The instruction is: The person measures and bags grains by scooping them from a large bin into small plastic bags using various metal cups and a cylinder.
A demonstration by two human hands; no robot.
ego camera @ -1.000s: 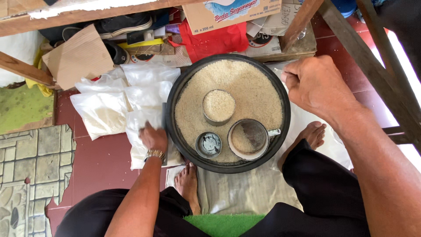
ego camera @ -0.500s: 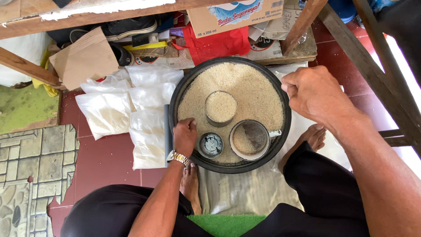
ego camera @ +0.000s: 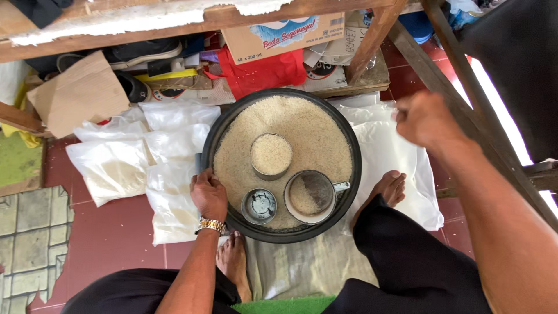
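Observation:
A wide black basin [ego camera: 221, 131] full of rice sits on the floor between my feet. Three metal cans stand in the rice: one filled level with rice [ego camera: 271, 154], a small empty tin [ego camera: 259, 206], and a mug with a handle [ego camera: 310, 195] partly filled. My left hand [ego camera: 208, 195], with a gold watch at the wrist, grips the basin's left rim. Off to the right of the basin, my right hand [ego camera: 423, 118] is raised and blurred above flat plastic bags [ego camera: 395, 157]; whether it holds anything is unclear.
Several filled plastic bags of rice [ego camera: 116, 168] lie left of the basin. A wooden table frame [ego camera: 372, 40] stands overhead, with a cardboard box [ego camera: 282, 32], a red bag [ego camera: 261, 72] and clutter beneath it. A cloth [ego camera: 302, 270] lies under the basin.
My left hand moved from the bags onto the basin's left rim. My right hand pulled away from the basin's right edge, up and to the right.

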